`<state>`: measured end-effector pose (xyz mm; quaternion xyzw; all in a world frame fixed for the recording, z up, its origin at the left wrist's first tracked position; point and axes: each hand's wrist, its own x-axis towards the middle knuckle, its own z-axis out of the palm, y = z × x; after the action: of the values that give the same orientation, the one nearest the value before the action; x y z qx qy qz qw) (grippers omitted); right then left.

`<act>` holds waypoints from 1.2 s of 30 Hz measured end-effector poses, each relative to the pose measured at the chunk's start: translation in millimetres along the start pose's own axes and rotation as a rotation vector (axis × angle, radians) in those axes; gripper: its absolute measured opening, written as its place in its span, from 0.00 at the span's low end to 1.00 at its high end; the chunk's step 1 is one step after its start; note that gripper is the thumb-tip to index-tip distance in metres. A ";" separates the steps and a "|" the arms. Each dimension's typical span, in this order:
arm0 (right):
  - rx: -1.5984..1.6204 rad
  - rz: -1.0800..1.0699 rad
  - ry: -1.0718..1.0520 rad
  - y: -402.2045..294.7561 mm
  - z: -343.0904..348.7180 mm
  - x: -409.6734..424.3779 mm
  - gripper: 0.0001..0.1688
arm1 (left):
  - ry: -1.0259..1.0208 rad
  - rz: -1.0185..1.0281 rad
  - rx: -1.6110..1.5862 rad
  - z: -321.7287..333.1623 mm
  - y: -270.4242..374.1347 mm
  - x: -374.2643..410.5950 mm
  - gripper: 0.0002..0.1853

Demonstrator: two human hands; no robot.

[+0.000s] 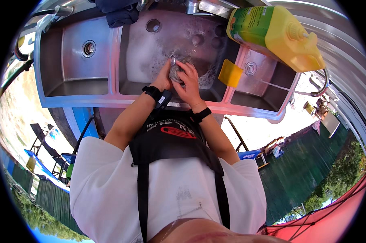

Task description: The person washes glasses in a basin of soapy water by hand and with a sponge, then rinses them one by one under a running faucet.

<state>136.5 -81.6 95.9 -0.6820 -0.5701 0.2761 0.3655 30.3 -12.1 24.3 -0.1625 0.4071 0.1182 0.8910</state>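
Observation:
Over the soapy water of the middle basin of a steel sink (120,60), my left hand (164,76) and my right hand (187,80) meet around a clear, glass-like vessel (176,71). The left hand holds its left side. Fingers of my right hand curl over it from the right; whatever lies inside it cannot be made out. Foam floats in the basin around both hands. Several round, cup-like shapes show near its back right. A yellow sponge cloth (230,73) hangs over the divider to the right of my hands.
A large yellow plastic jug (280,36) with a green label lies across the back right of the sink. Beside it is a small right basin with a drain (250,68). Another drain (88,48) sits in the left basin. Dark cloth (120,13) and a faucet (195,6) are at the back edge.

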 end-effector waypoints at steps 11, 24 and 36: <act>0.083 0.323 0.222 24.8 -28.7 32.4 0.19 | -0.022 0.053 0.017 67.7 -45.6 -38.5 0.20; 0.111 -0.122 0.020 -22.6 -87.2 -30.7 0.21 | -0.235 0.313 -0.014 81.1 -93.2 -58.5 0.25; 0.184 -0.132 0.063 -32.5 -134.0 0.1 0.20 | -0.170 0.299 0.278 117.6 -112.3 -104.1 0.20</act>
<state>224.1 -103.4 200.1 -0.6149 -0.5742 0.2810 0.4617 82.8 -78.1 198.0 0.0348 0.3626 0.2049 0.9085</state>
